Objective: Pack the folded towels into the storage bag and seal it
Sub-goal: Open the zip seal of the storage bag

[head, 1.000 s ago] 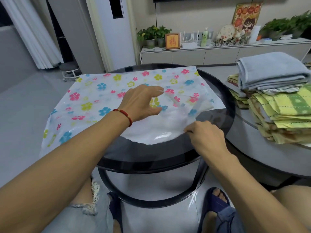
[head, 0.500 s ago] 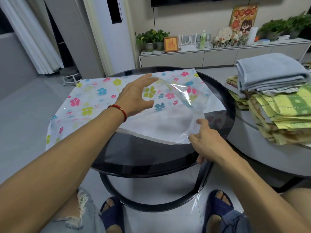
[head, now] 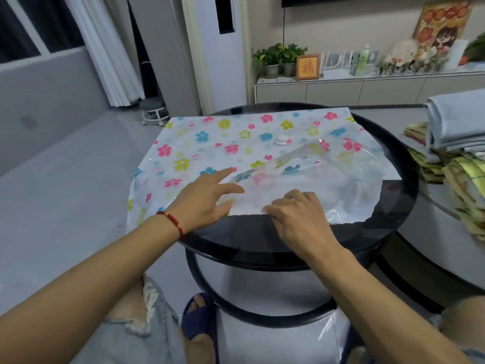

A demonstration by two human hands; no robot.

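The storage bag (head: 236,135), clear plastic printed with coloured flowers and fitted with a white valve (head: 282,140), lies flat on a round black glass table (head: 393,164). Its open mouth faces me, the top layer puffed up on the right. My left hand (head: 207,200) rests on the bag's near edge with fingers stretched out and spread. Close beside it, my right hand (head: 296,216) pinches the same edge with curled fingers. The folded towels (head: 456,122) are stacked at the far right on a second table, a grey-blue one on top of yellow-green ones (head: 467,179).
The bag's left side hangs over the table rim. A grey table (head: 433,232) with the towel stack adjoins on the right. My knees and blue slippers (head: 199,321) are under the black table. A low cabinet (head: 341,90) with plants stands by the far wall.
My left hand has dropped from the raised top layer to the bag's near edge. My right hand slid left along that edge to sit beside it. The lifted layer has sunk.
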